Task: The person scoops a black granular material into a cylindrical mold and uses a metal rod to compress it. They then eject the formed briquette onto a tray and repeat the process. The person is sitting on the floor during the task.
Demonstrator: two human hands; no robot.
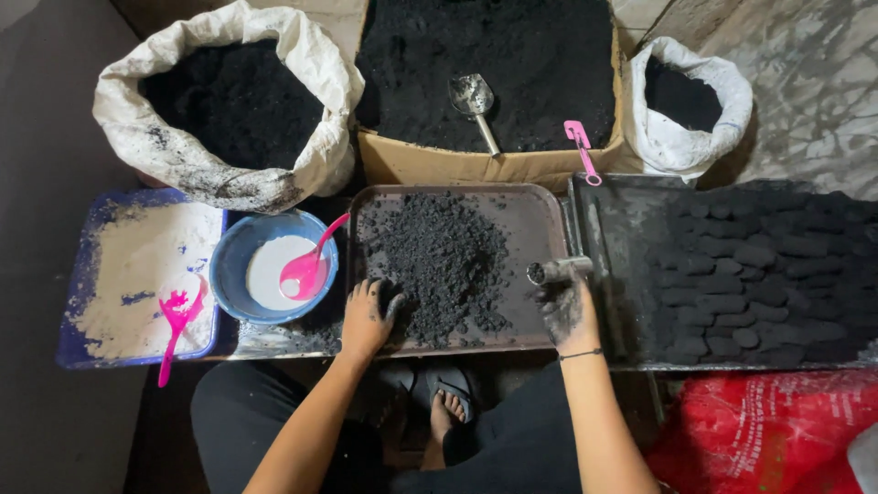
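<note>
black powder heap (439,265): loose, crumbly, piled at the middle of a brown tray (540,206) straight ahead of my knees.

my left hand (368,318): fingers spread apart and pressed flat at the heap's near left edge, touching the powder, closed on nothing; skin blackened.

my right hand (565,306): clamped around a short metal tube mould (558,270), held level above the tray's right side, just beside the heap, open end facing the powder.

black tray (608,274), right of the brown one: holds rows of dark pressed briquettes (750,274), packed touching one another.

blue bowl (229,265), left of the brown tray: white liquid inside, a pink spoon (306,265) resting in it, handle leaning on the rim.

blue tray (78,302), far left: coated with pale powder, a pink fork-like tool (174,325) lying at its near right corner.

cardboard box (494,165), behind the brown tray: full of black powder, with a metal scoop (473,101) and a pink scraper (581,146) on it.

white sack (183,160), back left, and smaller white sack (677,142), back right: both open, both holding black powder.

red bag (768,425): near right, below the black tray.
</note>
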